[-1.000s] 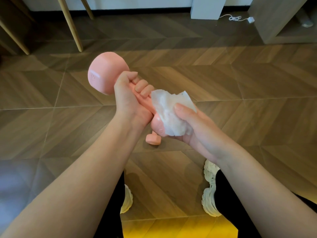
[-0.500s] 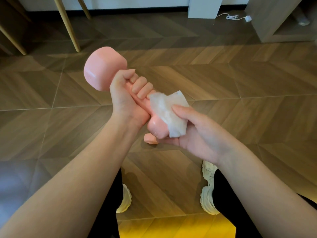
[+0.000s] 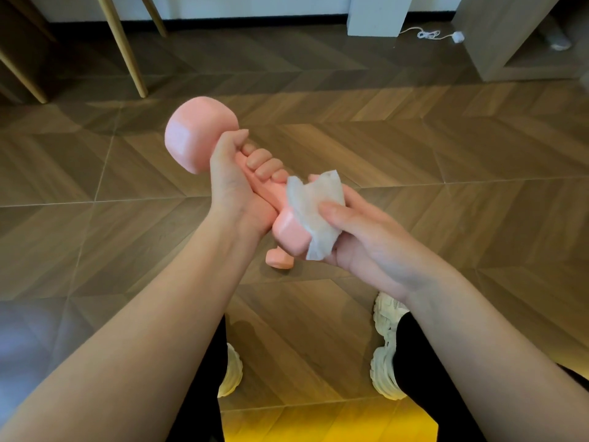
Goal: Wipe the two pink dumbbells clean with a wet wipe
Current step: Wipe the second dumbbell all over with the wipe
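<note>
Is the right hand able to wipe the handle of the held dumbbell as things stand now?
Probably not much of it: the left hand wraps its fingers round the dumbbell handle, leaving only a short piece bare beside the wet wipe in the right hand.

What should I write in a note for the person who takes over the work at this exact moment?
Left hand: grips the handle of the first dumbbell, held up in the air.
Right hand: holds the wet wipe wrapped against the near end of that dumbbell.
Second dumbbell: lies on the floor beneath the hands, mostly hidden.
Done: wiping of the first dumbbell is under way; how much is clean cannot be seen.
To do: finish the first one, then wipe the second.
</note>
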### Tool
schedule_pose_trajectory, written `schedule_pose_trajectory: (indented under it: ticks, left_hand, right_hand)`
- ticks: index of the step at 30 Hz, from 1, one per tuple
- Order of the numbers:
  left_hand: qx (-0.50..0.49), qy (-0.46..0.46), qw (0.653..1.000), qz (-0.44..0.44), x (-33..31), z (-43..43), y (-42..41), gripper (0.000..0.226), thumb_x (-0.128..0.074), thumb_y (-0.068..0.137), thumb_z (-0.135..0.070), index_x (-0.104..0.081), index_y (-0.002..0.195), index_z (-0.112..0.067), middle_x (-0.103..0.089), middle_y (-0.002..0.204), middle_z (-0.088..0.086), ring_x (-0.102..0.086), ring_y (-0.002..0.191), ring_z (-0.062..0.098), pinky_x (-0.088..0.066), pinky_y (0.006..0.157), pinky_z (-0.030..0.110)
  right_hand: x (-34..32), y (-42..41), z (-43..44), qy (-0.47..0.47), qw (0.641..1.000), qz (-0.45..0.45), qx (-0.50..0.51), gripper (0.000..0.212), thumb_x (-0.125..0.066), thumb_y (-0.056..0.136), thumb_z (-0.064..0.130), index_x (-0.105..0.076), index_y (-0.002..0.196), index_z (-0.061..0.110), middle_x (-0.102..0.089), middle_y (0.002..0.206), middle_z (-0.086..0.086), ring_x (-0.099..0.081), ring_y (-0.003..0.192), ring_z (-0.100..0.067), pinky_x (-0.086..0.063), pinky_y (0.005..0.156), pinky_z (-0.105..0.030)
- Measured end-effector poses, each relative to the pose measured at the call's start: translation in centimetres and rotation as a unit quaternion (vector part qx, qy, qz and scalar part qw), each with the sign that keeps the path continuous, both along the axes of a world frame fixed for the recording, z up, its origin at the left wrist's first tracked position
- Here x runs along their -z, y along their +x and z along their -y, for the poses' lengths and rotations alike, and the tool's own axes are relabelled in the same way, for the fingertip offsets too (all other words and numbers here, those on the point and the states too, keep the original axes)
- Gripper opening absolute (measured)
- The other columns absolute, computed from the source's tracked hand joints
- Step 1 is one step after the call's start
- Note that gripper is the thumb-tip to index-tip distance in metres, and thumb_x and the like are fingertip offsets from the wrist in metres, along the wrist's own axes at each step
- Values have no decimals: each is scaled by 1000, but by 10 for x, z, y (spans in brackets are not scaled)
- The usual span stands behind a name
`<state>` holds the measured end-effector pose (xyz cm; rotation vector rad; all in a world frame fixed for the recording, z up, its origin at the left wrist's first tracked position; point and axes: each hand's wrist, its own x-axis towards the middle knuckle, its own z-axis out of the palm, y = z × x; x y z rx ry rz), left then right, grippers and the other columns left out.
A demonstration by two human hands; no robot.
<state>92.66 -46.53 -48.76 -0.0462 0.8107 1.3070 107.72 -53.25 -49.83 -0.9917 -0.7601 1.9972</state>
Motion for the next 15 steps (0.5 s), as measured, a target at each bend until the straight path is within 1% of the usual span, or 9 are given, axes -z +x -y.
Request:
schedule_pose_trajectory:
  ticks: [2,4,5,7,8,10,12,14,15]
  left_hand:
    - [12,6,1000,-21,1,1,0,41,-51,91,-21,-33,55,-20,-27,47,-7,-25,40,9,-28,42,20]
    - [8,3,1000,-25,3,1,2,40,-51,91,-19,-31,56,-20,-26,47,-7,-24,41,9,-27,44,20]
    - [2,-1,1000,-21,3,1,3,40,-51,90,-18,-31,56,-20,-26,47,-7,-24,40,9,-27,44,20]
    - [1,-3,1000,-26,3,-1,3,37,-50,89,-18,-33,57,-20,-26,48,-7,-24,41,10,-28,43,22]
    - [3,-3,1000,-29,3,-2,2,37,-50,89,-18,-33,57,-21,-25,49,-7,-24,41,11,-28,43,23]
    - [-3,0,1000,-15,3,-4,-2,37,-49,89,-18,-34,55,-20,-26,49,-7,-25,40,10,-29,41,22]
    - [-4,3,1000,-3,4,-4,-5,39,-48,89,-17,-33,53,-20,-26,46,-7,-25,39,10,-29,40,21]
    - [2,1,1000,-6,5,-2,-5,41,-47,90,-17,-31,52,-20,-23,46,-8,-23,40,9,-27,41,21]
    - [6,0,1000,-8,6,-2,-4,42,-47,90,-18,-29,52,-20,-22,47,-8,-21,41,10,-25,42,21]
  right_hand:
    - [2,-6,1,6,998,52,24,47,-66,80,29,-57,125,22,-67,119,-4,-70,95,-16,-59,72,-35]
    - [7,-16,1,6,990,133,53,48,-67,81,42,-58,125,24,-69,118,-8,-70,93,-18,-59,77,-44]
    - [8,-19,-1,-2,987,148,70,44,-63,87,46,-59,125,23,-70,116,-10,-69,93,-20,-57,82,-49]
    - [6,-19,-6,-38,986,130,94,37,-50,100,43,-59,125,18,-70,111,-14,-66,97,-27,-53,88,-57]
    - [4,-16,-8,-51,990,100,86,37,-48,101,39,-58,127,15,-68,112,-16,-65,100,-31,-51,91,-60]
    - [3,-8,-8,-27,999,28,25,43,-57,95,35,-55,132,14,-65,120,-14,-62,106,-34,-48,94,-62]
    - [3,-3,-4,4,1000,-15,-16,44,-64,86,29,-56,129,20,-67,118,-3,-64,101,-24,-54,84,-47]
    - [5,-6,-1,9,1000,18,2,46,-66,80,26,-57,125,22,-68,111,1,-67,93,-16,-56,73,-34]
    - [6,-10,0,8,998,54,20,50,-69,78,29,-56,126,21,-68,111,0,-68,91,-15,-56,72,-33]
